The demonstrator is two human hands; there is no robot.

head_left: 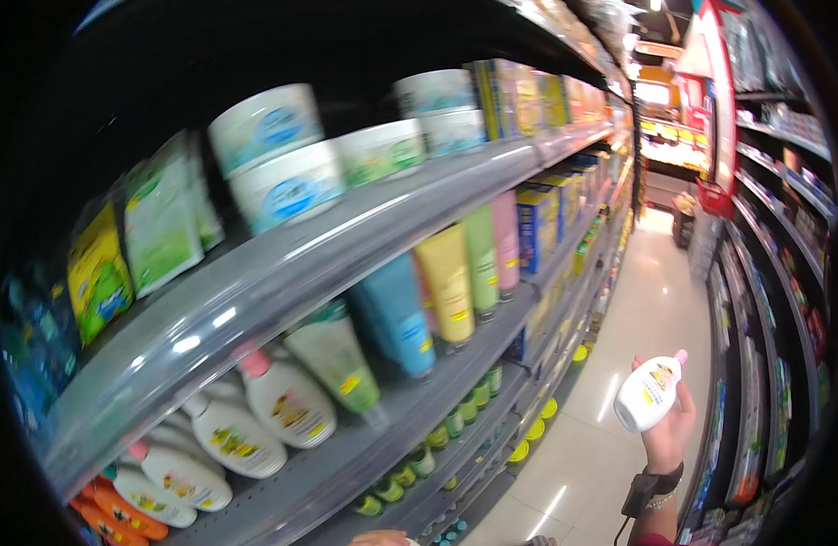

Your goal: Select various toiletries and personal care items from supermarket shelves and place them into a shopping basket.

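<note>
Inside the clenched grip of the right hand [671,435], 1 white bottle [646,396] tilts cap up-right; matching shelf bottles [287,405] stand well left.

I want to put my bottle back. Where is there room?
A bare strip of shelf lies before the green tube, between the white bottles and blue tube. The floor by your bottle is open. The tubs above are packed tight.

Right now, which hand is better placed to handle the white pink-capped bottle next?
Right, probably. The right hand grips the white bottle in full view; the left hand shows only as a sliver at the bottom edge, its grip hidden.
</note>
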